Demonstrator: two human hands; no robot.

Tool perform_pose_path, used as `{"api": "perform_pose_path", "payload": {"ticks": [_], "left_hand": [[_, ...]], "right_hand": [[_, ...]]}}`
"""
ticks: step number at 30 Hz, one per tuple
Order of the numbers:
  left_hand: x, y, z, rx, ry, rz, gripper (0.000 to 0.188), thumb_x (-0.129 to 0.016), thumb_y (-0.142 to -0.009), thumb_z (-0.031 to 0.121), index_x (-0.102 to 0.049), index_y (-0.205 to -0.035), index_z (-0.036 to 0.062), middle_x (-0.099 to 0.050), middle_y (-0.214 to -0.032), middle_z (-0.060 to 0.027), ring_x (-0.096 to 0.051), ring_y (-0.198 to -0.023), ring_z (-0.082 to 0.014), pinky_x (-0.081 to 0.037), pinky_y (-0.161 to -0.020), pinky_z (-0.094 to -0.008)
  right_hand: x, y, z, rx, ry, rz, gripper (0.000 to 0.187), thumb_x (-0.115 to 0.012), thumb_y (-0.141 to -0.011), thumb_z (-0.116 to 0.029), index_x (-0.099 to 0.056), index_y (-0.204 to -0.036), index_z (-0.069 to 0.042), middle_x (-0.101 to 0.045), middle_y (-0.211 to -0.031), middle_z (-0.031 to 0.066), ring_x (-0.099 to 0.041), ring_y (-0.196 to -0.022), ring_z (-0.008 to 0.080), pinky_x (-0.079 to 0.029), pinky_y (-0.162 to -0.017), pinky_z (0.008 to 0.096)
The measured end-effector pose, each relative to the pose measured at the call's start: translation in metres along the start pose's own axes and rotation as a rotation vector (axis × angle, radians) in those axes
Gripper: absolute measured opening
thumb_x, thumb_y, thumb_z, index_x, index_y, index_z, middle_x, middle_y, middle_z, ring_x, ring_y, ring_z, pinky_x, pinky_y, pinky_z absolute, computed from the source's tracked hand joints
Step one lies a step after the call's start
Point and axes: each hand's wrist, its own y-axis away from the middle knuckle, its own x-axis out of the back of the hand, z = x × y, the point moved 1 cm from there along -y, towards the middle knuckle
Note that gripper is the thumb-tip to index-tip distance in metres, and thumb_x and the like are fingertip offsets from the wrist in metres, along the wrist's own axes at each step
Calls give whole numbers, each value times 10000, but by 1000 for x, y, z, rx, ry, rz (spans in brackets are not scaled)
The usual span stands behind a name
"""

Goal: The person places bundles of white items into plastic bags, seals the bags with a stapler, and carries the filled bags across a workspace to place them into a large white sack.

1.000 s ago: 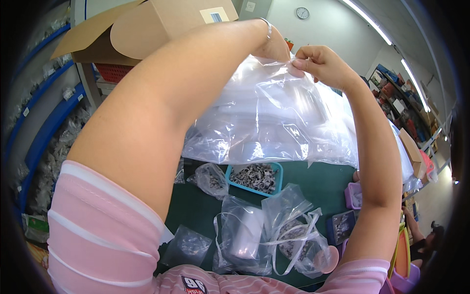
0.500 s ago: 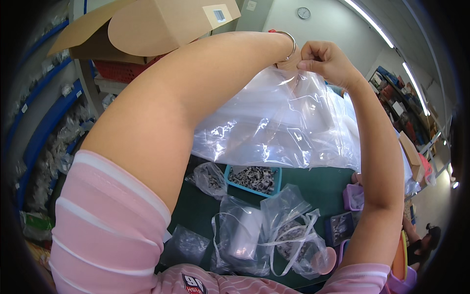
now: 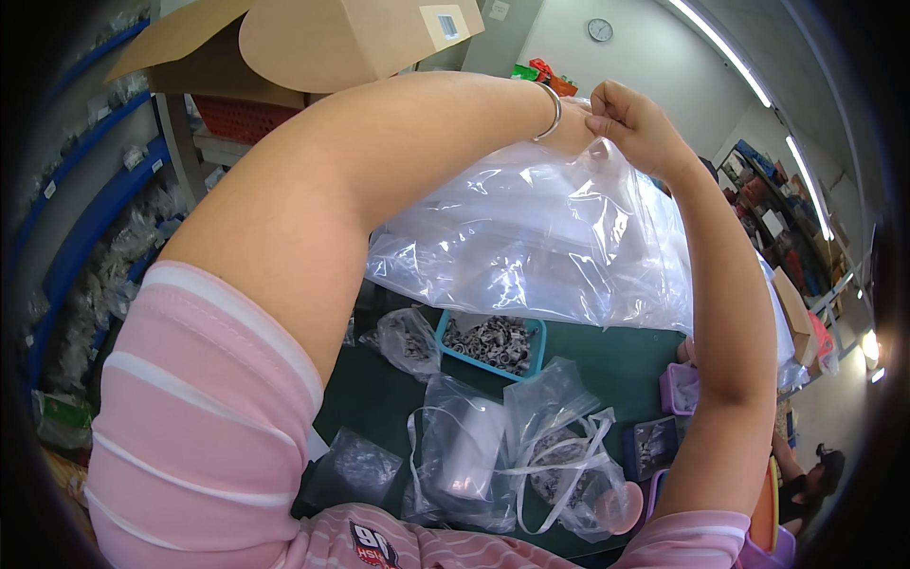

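A large clear plastic bag (image 3: 531,247) with pale, whitish contents stands on the table in front of me, its top gathered at my hands. My left hand (image 3: 574,125), a metal bangle at its wrist, closes on the gathered neck; most of its fingers are hidden. Right against it, my right hand (image 3: 629,125) has its fingers curled and its thumb pressed in, pinching the top of the bag. Both arms are raised and bent around the bag.
On the green table (image 3: 588,351) nearer me sit a blue tray (image 3: 542,353) of small grey parts, several small clear bags and a white roll (image 3: 474,450) in plastic. Purple bins (image 3: 679,389) stand at right. A cardboard box (image 3: 332,43) is at upper left, beside blue-edged shelves (image 3: 95,213).
Both hands have shifted slightly right and down in the picture, still together at the bag's top. The bag's upper part is drawn toward the right hand, and its film has creased differently.
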Motion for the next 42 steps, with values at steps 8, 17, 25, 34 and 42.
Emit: {"api": "perform_pose_path", "payload": {"ticks": [8, 17, 25, 34, 42], "left_hand": [[21, 49, -15, 263, 762, 430, 238, -591, -797, 175, -632, -1002, 61, -618, -998, -69, -555, -941, -154, -421, -828, -268], [-23, 292, 108, 243, 437, 949, 148, -550, -768, -30, -587, -909, -13, -602, -775, -77, -572, -714, -113, -449, -655, -226], [-80, 282, 67, 605, 1144, 886, 345, -591, -836, 153, -460, -1112, -7, -566, -972, -98, -579, -825, -142, -469, -685, -242], [-64, 246, 47, 370, -242, 730, 504, -649, -659, 78, -515, -1144, 96, -499, -1161, -127, -455, -1106, -276, -275, -941, -515], [-52, 211, 19, 345, 27, 802, 134, -546, -785, 164, -636, -828, 74, -612, -764, -158, -590, -719, -332, -467, -632, -399]], "right_hand": [[-14, 21, -33, 87, 140, 236, 313, -572, -837, -202, -469, -1071, -22, -531, -987, 125, -509, -950, 191, -402, -823, 308], [-79, 111, -117, 184, 702, 26, 664, -697, -671, -236, -404, -1249, -95, -355, -1310, 229, -378, -1190, 393, -337, -949, 464], [-61, 47, -91, 43, 523, 455, 150, -545, -789, -95, -487, -824, 40, -613, -754, 186, -636, -719, 293, -460, -622, 381], [-67, -36, -97, -265, -133, 621, 159, -548, -818, -127, -552, -873, 23, -632, -782, 125, -651, -657, 188, -507, -504, 277], [-47, 15, -109, 44, -301, 356, 317, -608, -828, -239, -558, -1016, 12, -579, -920, 77, -537, -839, 147, -441, -733, 279]]}}
